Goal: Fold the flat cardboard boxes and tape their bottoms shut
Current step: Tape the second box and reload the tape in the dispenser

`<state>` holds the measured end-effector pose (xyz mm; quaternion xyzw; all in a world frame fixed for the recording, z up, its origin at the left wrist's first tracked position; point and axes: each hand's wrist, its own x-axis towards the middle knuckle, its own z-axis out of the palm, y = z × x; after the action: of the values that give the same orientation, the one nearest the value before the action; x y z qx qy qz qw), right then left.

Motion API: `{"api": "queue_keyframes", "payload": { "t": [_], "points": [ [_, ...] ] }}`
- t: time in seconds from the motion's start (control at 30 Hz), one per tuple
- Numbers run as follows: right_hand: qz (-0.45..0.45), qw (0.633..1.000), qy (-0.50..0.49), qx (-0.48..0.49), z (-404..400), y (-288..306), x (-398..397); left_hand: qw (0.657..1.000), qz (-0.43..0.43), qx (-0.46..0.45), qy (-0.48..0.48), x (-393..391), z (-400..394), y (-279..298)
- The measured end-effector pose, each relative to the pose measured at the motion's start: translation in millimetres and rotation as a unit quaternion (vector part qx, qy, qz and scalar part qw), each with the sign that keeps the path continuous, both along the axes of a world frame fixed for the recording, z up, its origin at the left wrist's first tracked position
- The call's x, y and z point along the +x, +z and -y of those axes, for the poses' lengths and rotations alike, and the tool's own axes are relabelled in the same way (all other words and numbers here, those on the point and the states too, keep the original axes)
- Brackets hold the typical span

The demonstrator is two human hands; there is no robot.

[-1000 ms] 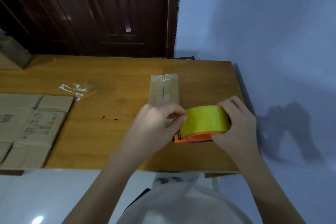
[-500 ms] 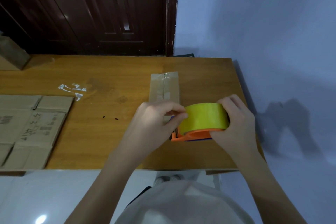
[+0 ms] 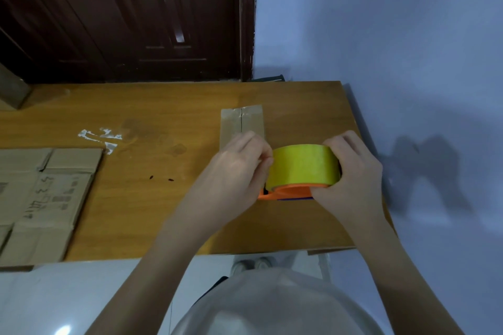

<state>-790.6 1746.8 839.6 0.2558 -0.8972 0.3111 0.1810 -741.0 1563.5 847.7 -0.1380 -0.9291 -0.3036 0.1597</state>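
Observation:
A yellow tape roll (image 3: 303,167) on an orange dispenser (image 3: 285,193) is held above the right part of the wooden table (image 3: 152,198). My right hand (image 3: 351,174) grips the roll's right side. At the roll's left edge my left hand (image 3: 236,171) has its fingers curled, pinching at the tape end. Just behind my left hand stands a small folded cardboard box (image 3: 242,122), its taped seam facing up. Flat cardboard boxes (image 3: 40,198) lie at the table's left edge.
White tape scraps (image 3: 100,137) stick to the table left of centre. Another cardboard piece (image 3: 12,90) sits at the far left corner. A dark wooden door (image 3: 122,16) stands behind the table, and a blue wall (image 3: 394,49) runs along its right edge.
Both hands and the tape dispenser have shifted slightly away from me toward the small box. My left fingers stay at the roll's left edge.

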Motion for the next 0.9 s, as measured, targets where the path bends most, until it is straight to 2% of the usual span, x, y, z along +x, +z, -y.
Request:
{"api": "queue_keyframes", "payload": {
  "t": [0.13,0.2,0.4,0.5,0.53,0.6,0.73,0.9],
  "points": [
    [0.002,1.000,-0.009,0.013,0,-1,-1,1.000,0.001,-0.020,-0.001,-6,-3,-2],
    [0.005,1.000,-0.013,0.017,1,-3,-2,1.000,0.013,-0.002,0.002,-8,-2,-5],
    [0.010,0.999,-0.030,-0.005,0,-5,-2,0.987,0.089,0.119,0.064,-8,3,-9],
    [0.014,0.998,-0.064,-0.021,-8,-3,-5,0.962,0.123,0.210,0.125,-5,10,-9],
    [0.013,0.997,-0.070,-0.020,-11,-2,-6,0.949,0.132,0.257,0.123,-3,11,-6],
    [0.013,0.998,-0.068,-0.013,-13,-1,-7,0.941,0.137,0.294,0.094,-3,6,0],
    [0.019,0.998,-0.055,-0.012,-8,-3,-6,0.951,0.140,0.269,0.065,-7,-7,0],
    [0.018,0.999,-0.049,0.008,-7,-5,-7,0.948,0.098,0.296,0.063,-4,-8,-5]
  ]
}}
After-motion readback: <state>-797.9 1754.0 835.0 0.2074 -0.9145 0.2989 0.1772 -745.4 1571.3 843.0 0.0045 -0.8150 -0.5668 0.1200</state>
